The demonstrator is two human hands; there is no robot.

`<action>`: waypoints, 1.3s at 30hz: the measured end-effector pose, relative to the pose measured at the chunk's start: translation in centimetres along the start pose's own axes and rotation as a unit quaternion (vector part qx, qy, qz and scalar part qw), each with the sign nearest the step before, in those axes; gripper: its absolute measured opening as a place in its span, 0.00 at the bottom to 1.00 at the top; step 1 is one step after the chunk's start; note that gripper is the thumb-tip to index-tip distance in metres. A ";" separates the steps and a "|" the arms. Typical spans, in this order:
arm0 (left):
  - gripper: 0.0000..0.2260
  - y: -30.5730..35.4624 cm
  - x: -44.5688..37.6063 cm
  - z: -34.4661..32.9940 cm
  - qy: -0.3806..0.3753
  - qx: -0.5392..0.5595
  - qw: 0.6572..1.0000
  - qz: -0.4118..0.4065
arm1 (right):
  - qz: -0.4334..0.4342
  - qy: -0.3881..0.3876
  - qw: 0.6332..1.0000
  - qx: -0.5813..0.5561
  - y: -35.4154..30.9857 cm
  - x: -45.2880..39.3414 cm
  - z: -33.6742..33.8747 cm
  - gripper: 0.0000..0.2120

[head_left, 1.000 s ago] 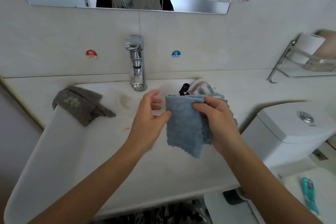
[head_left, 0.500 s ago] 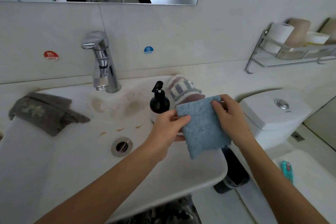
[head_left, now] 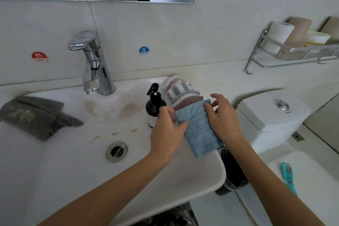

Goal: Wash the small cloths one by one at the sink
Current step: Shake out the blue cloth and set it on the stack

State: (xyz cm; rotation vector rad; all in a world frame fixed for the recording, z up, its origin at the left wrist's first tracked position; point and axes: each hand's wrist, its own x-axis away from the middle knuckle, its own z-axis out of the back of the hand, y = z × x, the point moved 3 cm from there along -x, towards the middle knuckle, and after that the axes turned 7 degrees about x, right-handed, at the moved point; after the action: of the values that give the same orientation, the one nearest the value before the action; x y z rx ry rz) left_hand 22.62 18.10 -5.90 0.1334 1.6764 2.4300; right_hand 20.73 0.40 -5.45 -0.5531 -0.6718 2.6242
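sink (head_left: 73, 180) empty, hands (head_left: 166, 130) (head_left: 224, 123) holding blue cloth (head_left: 199, 130)

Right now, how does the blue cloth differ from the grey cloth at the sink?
The blue cloth is light blue with a ribbed weave; the grey cloth is dark grey with a faint pale pattern. The blue cloth is held by the left hand and the right hand at the right end of the sink; the grey cloth lies untouched, bunched on the left rim. Both are small and hang partly over the sink's edge.
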 end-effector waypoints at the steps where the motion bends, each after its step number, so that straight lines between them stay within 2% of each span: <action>1: 0.18 0.4 0.2 0.3 0.026 -0.059 0.995 -0.080 | 0.025 0.030 0.999 0.005 0.0 0.2 0.3 0.18; 3: 0.22 1.3 0.6 0.2 0.014 -0.149 0.961 -0.232 | 0.103 0.059 0.993 0.007 -0.3 0.6 1.0 0.22; 5: 0.31 1.5 0.7 -0.5 -0.067 -0.224 0.927 -0.294 | 0.174 0.010 0.985 0.012 -0.3 1.0 0.9 0.28; 7: 0.40 0.7 0.5 -1.3 -0.150 -0.253 0.920 -0.260 | 0.201 -0.087 0.976 0.013 0.2 1.3 0.1 0.34; 10: 0.44 -0.6 0.1 -2.1 -0.195 -0.273 0.915 -0.223 | 0.175 -0.198 0.964 -0.017 1.3 1.4 -1.0 0.38; 15: 0.45 -1.8 0.1 -2.7 -0.197 -0.296 0.910 -0.212 | 0.168 -0.238 0.956 -0.014 1.3 1.4 -1.1 0.37; 18: 0.45 -1.4 0.2 -2.3 -0.201 -0.302 0.907 -0.216 | 0.174 -0.225 0.958 0.022 0.9 1.5 -0.5 0.38; 21: 0.43 -1.0 1.0 -0.6 -0.221 -0.297 0.903 -0.217 | 0.187 -0.148 0.969 0.063 0.2 1.9 0.3 0.40; 25: 0.36 -1.7 2.3 4.4 -0.260 -0.364 0.868 -0.214 | 0.270 -0.025 0.961 0.051 -3.1 3.0 1.4 0.28; 28: 0.29 -2.4 1.8 9.7 -0.271 -0.401 0.862 -0.152 | 0.332 -0.037 0.942 0.026 -7.3 4.0 0.9 0.26; 30: 0.27 -3.0 1.1 13.4 -0.248 -0.398 0.877 -0.104 | 0.359 -0.075 0.930 0.013 -10.3 4.7 -0.2 0.24; 32: 0.24 -3.5 0.4 17.4 -0.193 -0.388 0.899 -0.068 | 0.386 -0.110 0.916 0.009 -13.2 5.4 -1.6 0.22; 36: 0.18 -4.9 -1.2 25.2 -0.016 -0.338 0.940 -0.035 | 0.418 -0.180 0.890 -0.001 -18.2 5.8 -4.5 0.22; 39: 0.15 -7.1 -2.5 30.1 0.107 -0.344 0.932 -0.036 | 0.430 -0.210 0.878 -0.013 -20.9 5.6 -6.4 0.18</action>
State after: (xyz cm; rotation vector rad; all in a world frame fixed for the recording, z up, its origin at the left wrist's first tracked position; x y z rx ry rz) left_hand 31.18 47.58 -1.68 -0.2965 0.7697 2.8837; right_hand 24.18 22.31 -1.39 -0.3179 -0.6859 3.6503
